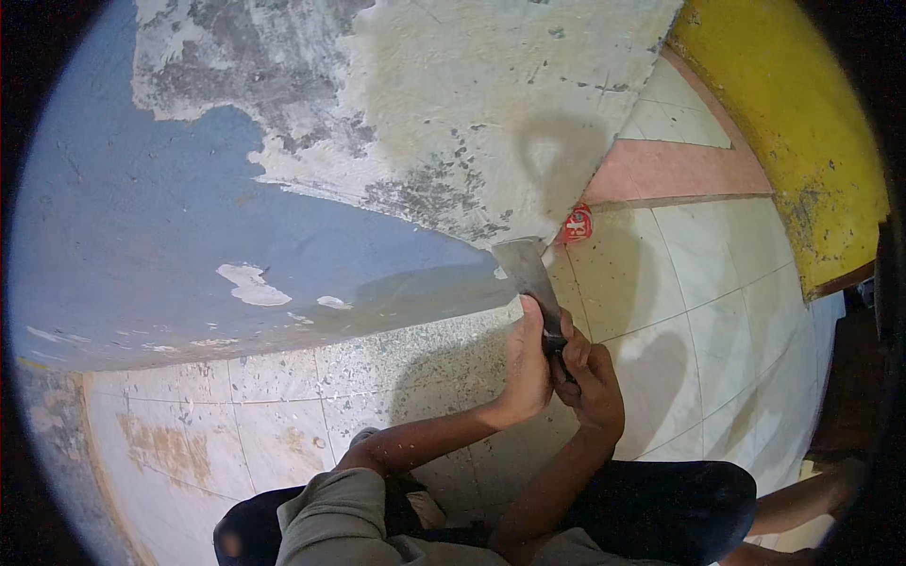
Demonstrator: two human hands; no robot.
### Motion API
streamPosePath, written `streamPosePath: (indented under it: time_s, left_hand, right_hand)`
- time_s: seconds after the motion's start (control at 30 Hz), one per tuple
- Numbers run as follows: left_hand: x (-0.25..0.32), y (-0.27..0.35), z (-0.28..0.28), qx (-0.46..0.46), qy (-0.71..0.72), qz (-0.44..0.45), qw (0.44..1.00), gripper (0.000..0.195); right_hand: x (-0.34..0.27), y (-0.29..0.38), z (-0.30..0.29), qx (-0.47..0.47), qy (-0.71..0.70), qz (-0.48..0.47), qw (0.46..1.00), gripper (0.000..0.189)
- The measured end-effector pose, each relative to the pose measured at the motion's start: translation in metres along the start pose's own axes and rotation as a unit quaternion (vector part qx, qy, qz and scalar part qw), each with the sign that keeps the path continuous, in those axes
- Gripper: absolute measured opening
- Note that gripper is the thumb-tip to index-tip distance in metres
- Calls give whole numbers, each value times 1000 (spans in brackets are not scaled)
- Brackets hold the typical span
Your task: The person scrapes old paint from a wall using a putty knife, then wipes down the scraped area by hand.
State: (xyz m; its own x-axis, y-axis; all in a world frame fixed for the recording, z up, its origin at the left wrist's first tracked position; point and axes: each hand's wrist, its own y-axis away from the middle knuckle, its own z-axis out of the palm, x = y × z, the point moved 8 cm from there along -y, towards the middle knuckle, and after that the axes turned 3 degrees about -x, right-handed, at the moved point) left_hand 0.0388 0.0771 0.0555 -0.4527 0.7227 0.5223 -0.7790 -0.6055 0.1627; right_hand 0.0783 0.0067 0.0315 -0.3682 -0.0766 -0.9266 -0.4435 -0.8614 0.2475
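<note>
Both my hands are on a paint scraper with a wide metal blade (529, 265) and a dark handle (554, 344). My left hand (527, 368) presses along the handle's left side, its thumb reaching up to the base of the blade. Curled around the handle from the right is my right hand (596, 385). The blade's edge lies against the lower corner of a wall, where blue paint (163, 205) meets a stripped, pale and grey patch (453, 92). The ragged paint border runs left and upward from the blade.
Paint flakes are scattered over the tiled floor (276, 375) along the wall's foot. A red round object (578, 223) bearing writing lies by the wall's corner. A pink strip (679, 170) crosses the floor beyond. At right stands a yellow wall (793, 134). My bent knees (665, 506) are below.
</note>
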Motion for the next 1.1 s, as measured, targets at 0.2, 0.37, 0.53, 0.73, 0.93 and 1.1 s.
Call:
streamPosePath:
  time_s: [0.2,0.37,0.53,0.73,0.93,1.1]
  left_hand:
    - [8,3,2,-14,-14,16,1000,53]
    - [8,6,-4,33,-25,7,999,51]
    - [18,10,1,57,-49,14,997,51]
    - [26,15,-1,99,-72,18,992,52]
    - [33,16,-2,77,-94,11,992,52]
    - [41,14,-6,109,-196,22,974,51]
  right_hand:
    - [-9,7,9,84,-4,49,995,28]
    - [-7,5,15,15,-11,12,1000,30]
    - [-8,9,17,62,21,5,998,28]
    - [-3,11,26,42,-25,16,999,25]
    - [2,7,40,-12,-139,15,990,25]
    - [2,6,43,11,-174,61,983,42]
